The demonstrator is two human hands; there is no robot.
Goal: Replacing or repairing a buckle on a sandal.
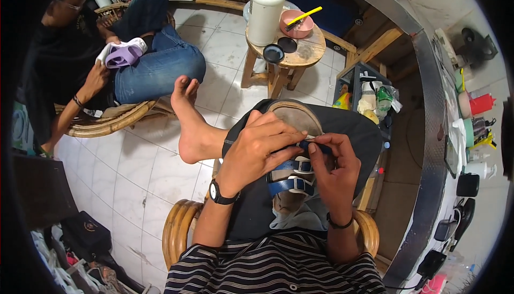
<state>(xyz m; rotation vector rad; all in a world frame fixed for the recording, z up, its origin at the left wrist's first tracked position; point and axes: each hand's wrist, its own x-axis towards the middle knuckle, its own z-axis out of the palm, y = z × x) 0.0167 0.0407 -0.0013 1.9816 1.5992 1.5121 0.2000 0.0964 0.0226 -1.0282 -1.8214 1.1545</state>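
A brown-footbed sandal [293, 118] with blue straps and metal buckles [299, 184] lies across my lap, its rounded end pointing away from me. My left hand [258, 147] reaches over it from the left, fingertips pinched at the blue strap farthest from me. From the right, my right hand [336, 166] closes thumb and finger on the same strap, close to the left fingertips. A small pale piece shows between the fingertips; what it is I cannot make out. Under the near end of the sandal lies a grey cloth [304, 215].
Ahead stands a wooden stool [311, 53] with a white bottle [265, 13], a pink bowl [297, 24] and a yellow-handled brush [305, 18]. A grey crate [369, 90] is at the right, beside a metal-edged counter [423, 133]. At left, a seated person holds a white and purple shoe [122, 54].
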